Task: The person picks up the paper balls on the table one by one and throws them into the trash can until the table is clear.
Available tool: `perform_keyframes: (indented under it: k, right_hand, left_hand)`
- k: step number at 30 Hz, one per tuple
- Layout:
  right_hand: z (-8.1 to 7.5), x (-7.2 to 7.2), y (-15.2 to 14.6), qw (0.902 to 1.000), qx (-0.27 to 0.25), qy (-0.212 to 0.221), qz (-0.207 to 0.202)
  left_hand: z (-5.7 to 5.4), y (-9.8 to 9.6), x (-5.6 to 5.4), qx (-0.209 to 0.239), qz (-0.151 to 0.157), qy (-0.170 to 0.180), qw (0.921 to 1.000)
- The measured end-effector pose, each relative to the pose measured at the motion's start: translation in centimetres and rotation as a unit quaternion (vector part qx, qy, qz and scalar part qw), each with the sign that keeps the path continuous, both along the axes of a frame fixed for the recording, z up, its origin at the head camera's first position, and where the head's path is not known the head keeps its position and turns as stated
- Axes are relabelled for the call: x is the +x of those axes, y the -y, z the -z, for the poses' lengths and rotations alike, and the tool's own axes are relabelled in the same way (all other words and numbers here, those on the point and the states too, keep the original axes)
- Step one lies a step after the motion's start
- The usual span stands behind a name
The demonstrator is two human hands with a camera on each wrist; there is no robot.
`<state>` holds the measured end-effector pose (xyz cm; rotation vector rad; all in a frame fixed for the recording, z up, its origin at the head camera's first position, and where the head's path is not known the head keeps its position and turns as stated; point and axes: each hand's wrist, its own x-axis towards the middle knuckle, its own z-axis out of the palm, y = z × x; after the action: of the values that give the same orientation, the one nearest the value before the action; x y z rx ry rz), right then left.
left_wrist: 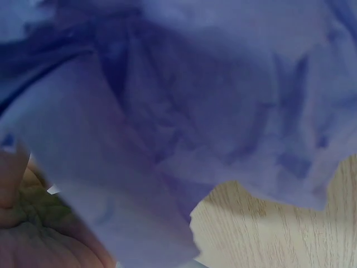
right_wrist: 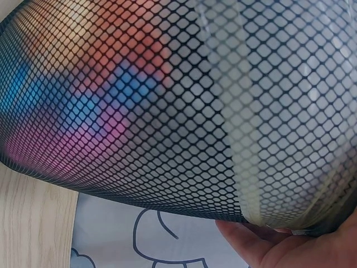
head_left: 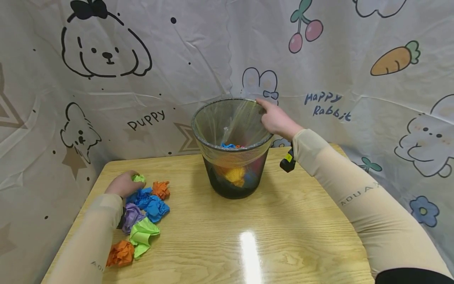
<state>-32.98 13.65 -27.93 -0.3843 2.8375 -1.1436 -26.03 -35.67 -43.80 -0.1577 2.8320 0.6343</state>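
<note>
A black mesh wastebasket [head_left: 238, 185] with a clear liner [head_left: 213, 118] stands at the back of the table, crumpled paper showing inside it. My right hand [head_left: 278, 118] grips its rim on the right; in the right wrist view that hand [right_wrist: 295, 245] lies against the mesh [right_wrist: 189, 128]. At the left, my left hand [head_left: 122, 184] holds a small light-green paper ball [head_left: 139, 178]. Close by are blue paper balls [head_left: 156, 208], an orange one [head_left: 161, 190] and a purple one [head_left: 133, 217]. Purple paper [left_wrist: 167, 111] covers most of the left wrist view, partly hiding the left hand [left_wrist: 44, 234].
Nearer the front lie a larger light-green crumpled paper [head_left: 142, 236] and another orange ball [head_left: 121, 253]. The wooden table [head_left: 227, 228] ends at a printed cloth backdrop [head_left: 198, 47] behind the wastebasket.
</note>
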Motion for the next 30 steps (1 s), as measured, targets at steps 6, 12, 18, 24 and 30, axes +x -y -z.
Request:
perform_keyframes:
  k: [6, 12, 18, 24, 30]
  right_hand:
    - [0.1, 0.0, 0.0, 1.0000, -0.001, 0.001, -0.002]
    - [0.0, 0.0, -0.1, 1.0000, 0.004, 0.002, -0.003]
    - [0.0, 0.0, -0.2, 0.9999, 0.007, 0.008, -0.003]
    - [-0.1, 0.1, -0.2, 0.9999, 0.004, 0.008, -0.005]
    - [-0.2, 0.1, -0.1, 1.0000, 0.002, 0.006, -0.005]
  left_hand:
    - [-0.2, -0.1, 0.2, 0.007, -0.004, 0.001, 1.0000]
    - [-0.5, 0.4, -0.1, -0.005, 0.004, -0.025, 0.9997]
    - [-1.4, 0.6, -0.2, -0.005, -0.003, -0.045, 0.9990]
    - [-3.2, -0.1, 0.1, 0.002, 0.003, -0.081, 0.9967]
    - [-4.7, -1.1, -0.2, 0.020, 0.018, -0.136, 0.9904]
